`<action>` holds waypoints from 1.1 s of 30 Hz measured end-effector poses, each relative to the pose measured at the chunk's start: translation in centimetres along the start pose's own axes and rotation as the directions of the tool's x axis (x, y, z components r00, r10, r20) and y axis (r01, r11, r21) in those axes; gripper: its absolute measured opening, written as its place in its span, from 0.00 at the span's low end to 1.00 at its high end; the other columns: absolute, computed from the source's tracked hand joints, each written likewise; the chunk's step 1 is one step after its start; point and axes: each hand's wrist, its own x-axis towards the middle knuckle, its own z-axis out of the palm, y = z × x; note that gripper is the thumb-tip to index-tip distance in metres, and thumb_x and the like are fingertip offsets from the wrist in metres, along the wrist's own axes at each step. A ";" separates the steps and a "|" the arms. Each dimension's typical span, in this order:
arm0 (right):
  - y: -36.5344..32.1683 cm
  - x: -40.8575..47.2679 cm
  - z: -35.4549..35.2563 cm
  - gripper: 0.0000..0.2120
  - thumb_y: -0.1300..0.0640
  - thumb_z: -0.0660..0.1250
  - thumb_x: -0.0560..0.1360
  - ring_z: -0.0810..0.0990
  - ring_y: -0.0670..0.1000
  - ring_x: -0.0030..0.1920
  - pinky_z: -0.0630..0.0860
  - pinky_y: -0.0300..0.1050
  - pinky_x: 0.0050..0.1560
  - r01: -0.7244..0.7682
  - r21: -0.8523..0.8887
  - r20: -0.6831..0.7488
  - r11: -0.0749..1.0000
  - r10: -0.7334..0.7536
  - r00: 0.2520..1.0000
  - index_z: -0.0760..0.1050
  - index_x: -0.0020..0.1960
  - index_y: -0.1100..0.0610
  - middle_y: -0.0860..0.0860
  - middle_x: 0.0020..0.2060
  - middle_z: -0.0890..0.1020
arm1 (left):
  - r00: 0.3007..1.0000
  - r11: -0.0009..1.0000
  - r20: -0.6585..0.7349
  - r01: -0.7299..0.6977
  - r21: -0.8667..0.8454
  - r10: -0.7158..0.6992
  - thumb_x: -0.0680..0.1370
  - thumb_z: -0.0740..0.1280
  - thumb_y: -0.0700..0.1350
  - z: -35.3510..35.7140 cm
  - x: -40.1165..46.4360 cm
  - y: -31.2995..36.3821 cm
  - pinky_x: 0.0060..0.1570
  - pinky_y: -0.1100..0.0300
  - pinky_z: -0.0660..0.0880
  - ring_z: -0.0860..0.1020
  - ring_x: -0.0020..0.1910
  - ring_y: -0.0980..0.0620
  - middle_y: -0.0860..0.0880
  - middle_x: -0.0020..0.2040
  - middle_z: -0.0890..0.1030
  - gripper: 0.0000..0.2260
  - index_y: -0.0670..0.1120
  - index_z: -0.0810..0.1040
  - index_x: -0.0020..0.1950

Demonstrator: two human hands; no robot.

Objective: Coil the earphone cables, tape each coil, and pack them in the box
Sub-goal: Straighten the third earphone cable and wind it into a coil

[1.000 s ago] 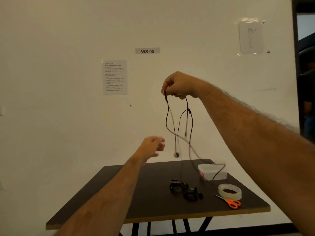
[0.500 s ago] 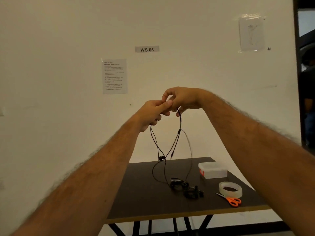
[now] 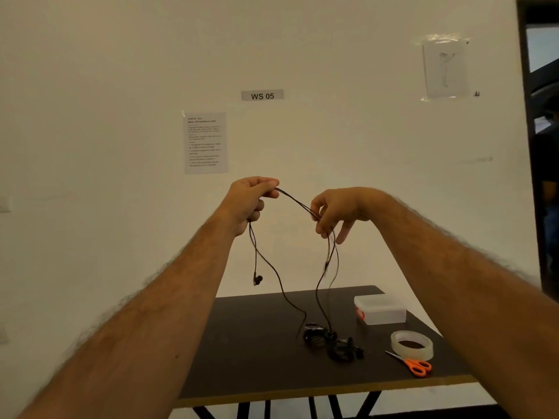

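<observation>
Both hands are raised at mid-frame in front of the white wall, well above the table. At centre, the left hand [image 3: 252, 201] has its fingers curled round the black earphone cable [image 3: 295, 200], pinching it at the fingertips; just right of centre, the right hand [image 3: 337, 211] pinches the same strands between thumb and forefinger, its other fingers spread downward. A short span of doubled cable runs between the two hands. Below the left hand an earbud [image 3: 257, 279] dangles free; below the right hand the strands hang down to the dark table [image 3: 242, 343] in the lower middle of the frame.

On the table, two black coiled earphones [image 3: 329, 343] lie touching each other where the hanging cable lands. Toward the table's right edge sit a lidded translucent box [image 3: 380, 311], a roll of clear tape [image 3: 412, 344] and orange-handled scissors [image 3: 416, 365] just beside the roll. The table's left half is bare. A dark doorway [image 3: 541, 146] borders the frame's right edge.
</observation>
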 end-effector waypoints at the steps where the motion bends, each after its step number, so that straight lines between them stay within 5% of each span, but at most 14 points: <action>1: 0.0 0.0 0.0 0.09 0.70 0.71 0.73 0.84 0.55 0.46 0.84 0.57 0.43 0.001 -0.005 -0.017 1.000 -0.002 1.000 0.75 0.48 0.61 0.63 0.47 0.81 | 1.000 1.000 -0.028 -0.002 0.006 0.002 0.79 0.69 0.44 -0.1 0.0 -0.2 0.21 0.66 0.58 0.60 0.24 0.57 0.51 0.37 0.80 0.04 0.45 0.81 0.51; 6: 0.3 -0.2 -0.5 0.09 0.66 0.70 0.76 0.86 0.59 0.45 0.84 0.51 0.37 0.024 0.085 -0.108 0.996 -0.015 0.994 0.78 0.56 0.63 0.61 0.50 0.84 | 0.994 0.994 -0.108 0.004 0.113 0.008 0.79 0.69 0.45 -1.4 0.0 -1.7 0.22 0.66 0.59 0.61 0.25 0.57 0.51 0.40 0.83 0.05 0.44 0.82 0.51; 12: 0.2 -0.7 -1.5 0.09 0.56 0.68 0.79 0.86 0.52 0.51 0.79 0.50 0.55 0.123 0.047 -0.095 0.991 -0.119 0.988 0.82 0.55 0.59 0.52 0.49 0.87 | 0.999 0.951 -0.040 0.045 0.305 -0.035 0.80 0.68 0.46 -3.1 -0.6 -4.7 0.26 0.66 0.64 0.66 0.30 0.56 0.50 0.43 0.85 0.07 0.44 0.82 0.51; 15: -0.2 -0.5 -1.5 0.07 0.58 0.66 0.80 0.86 0.52 0.40 0.80 0.50 0.50 0.199 0.090 -0.207 0.976 -0.177 0.962 0.81 0.50 0.60 0.53 0.37 0.86 | 0.987 0.935 0.076 0.107 0.338 -0.141 0.79 0.69 0.49 -3.2 -1.4 -5.7 0.32 0.64 0.73 0.75 0.33 0.56 0.50 0.42 0.84 0.09 0.43 0.82 0.49; 18: -1.1 -0.1 -0.9 0.06 0.58 0.66 0.79 0.75 0.48 0.26 0.81 0.47 0.37 0.242 0.127 -0.282 0.962 -0.198 0.939 0.80 0.48 0.59 0.49 0.27 0.75 | 0.925 0.872 0.230 0.170 0.459 -0.301 0.80 0.67 0.52 -2.5 -2.0 -5.8 0.47 0.57 0.78 0.83 0.42 0.54 0.49 0.45 0.86 0.11 0.44 0.81 0.51; 21: -1.9 0.2 -0.3 0.06 0.58 0.68 0.78 0.63 0.48 0.25 0.71 0.40 0.25 0.262 0.151 -0.342 0.953 -0.198 0.919 0.80 0.48 0.60 0.49 0.27 0.68 | 0.880 0.816 0.305 0.145 0.559 -0.366 0.80 0.67 0.51 -1.7 -2.1 -5.3 0.55 0.52 0.77 0.84 0.52 0.53 0.50 0.50 0.86 0.11 0.45 0.80 0.55; 24: -2.6 0.3 0.2 0.05 0.58 0.69 0.77 0.60 0.49 0.26 0.60 0.38 0.24 0.250 0.094 -0.299 0.964 -0.213 0.930 0.80 0.46 0.60 0.50 0.28 0.67 | 0.917 0.882 0.275 0.142 0.450 -0.289 0.80 0.67 0.47 -0.9 -1.8 -4.4 0.59 0.50 0.77 0.83 0.54 0.52 0.50 0.55 0.84 0.11 0.49 0.77 0.62; 27: -3.2 0.3 0.8 0.06 0.57 0.70 0.77 0.61 0.48 0.26 0.59 0.39 0.24 0.253 -0.014 -0.234 0.967 -0.249 0.940 0.80 0.42 0.58 0.50 0.28 0.67 | 0.948 0.976 0.276 0.106 0.190 -0.157 0.81 0.65 0.47 0.3 -1.4 -3.0 0.57 0.50 0.78 0.83 0.55 0.51 0.49 0.57 0.83 0.12 0.49 0.75 0.64; 30: -3.7 0.3 1.0 0.07 0.57 0.70 0.77 0.62 0.47 0.26 0.61 0.39 0.24 0.289 -0.031 -0.247 0.957 -0.287 0.925 0.78 0.42 0.59 0.49 0.28 0.67 | 0.960 0.996 0.269 0.075 0.038 -0.083 0.83 0.61 0.49 1.8 -1.3 -2.0 0.46 0.54 0.80 0.82 0.40 0.53 0.49 0.43 0.81 0.10 0.45 0.77 0.59; 33: -3.5 0.0 0.5 0.04 0.63 0.72 0.74 0.62 0.47 0.25 0.62 0.39 0.24 0.310 0.075 -0.252 0.948 -0.282 0.926 0.77 0.45 0.60 0.50 0.27 0.68 | 0.984 0.995 0.174 0.011 0.104 -0.029 0.82 0.64 0.49 2.2 -1.0 -1.7 0.26 0.64 0.66 0.64 0.26 0.56 0.52 0.32 0.67 0.10 0.44 0.79 0.54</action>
